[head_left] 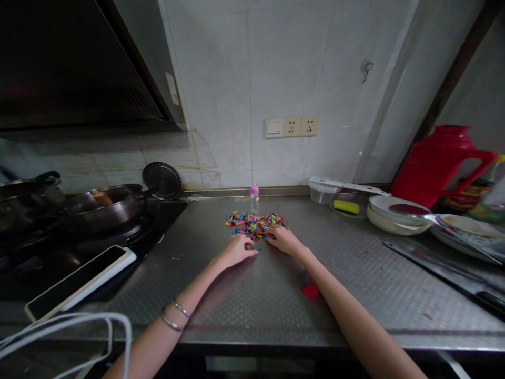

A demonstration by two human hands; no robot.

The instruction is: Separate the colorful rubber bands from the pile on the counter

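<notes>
1. My left hand [236, 250] lies palm down on the counter [276, 305], fingers loosely curled, tips touching the near edge of the pile [254, 223] of small coloured pieces.
2. My right hand [283, 239] rests at the pile's 4 o'clock edge, fingers bent into the pieces; whether either hand has pinched a piece I cannot tell.
3. The pile sits at 12 o'clock from my hands, mid-counter, with a small pink-capped bottle [254, 191] just beyond it by the wall.
4. A red piece [310, 291] lies on the counter at 6 o'clock from my right hand, beside my forearm.
5. At 9 o'clock, a phone [79, 281] lies on the stove's edge, with a pan [104, 208] behind it.
6. At 3 o'clock stand plates [394, 216], a yellow sponge [346, 206] and a red jug [437, 163].
7. Two bracelets [175, 315] circle my left wrist.
</notes>
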